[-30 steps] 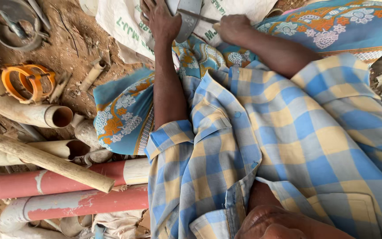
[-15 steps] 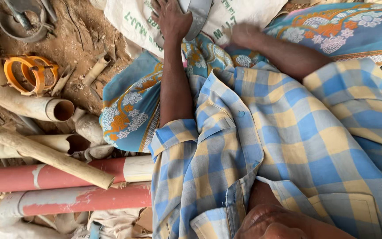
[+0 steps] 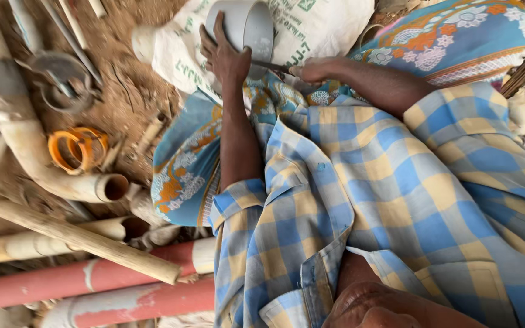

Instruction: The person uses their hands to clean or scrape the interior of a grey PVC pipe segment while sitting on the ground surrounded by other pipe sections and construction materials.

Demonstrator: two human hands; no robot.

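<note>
Shifted since the earlier frame: both hands sit lower in view, and the grey pipe section (image 3: 247, 27) now shows whole. White printed sack (image 3: 311, 36): spread on the dirt, beneath the pipe. Pipe: upright on the sack, between the hands. Left hand (image 3: 223, 54): fingers wrapped around the pipe's rim. Right hand (image 3: 314, 70): closed on a thin blade (image 3: 268, 64), tip touching the pipe.

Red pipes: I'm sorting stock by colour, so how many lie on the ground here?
2. One red pipe lies at lower left, partly under a wooden stick; the second red pipe lies just below it, along the bottom edge. Others may be hidden beyond the frame.
</note>
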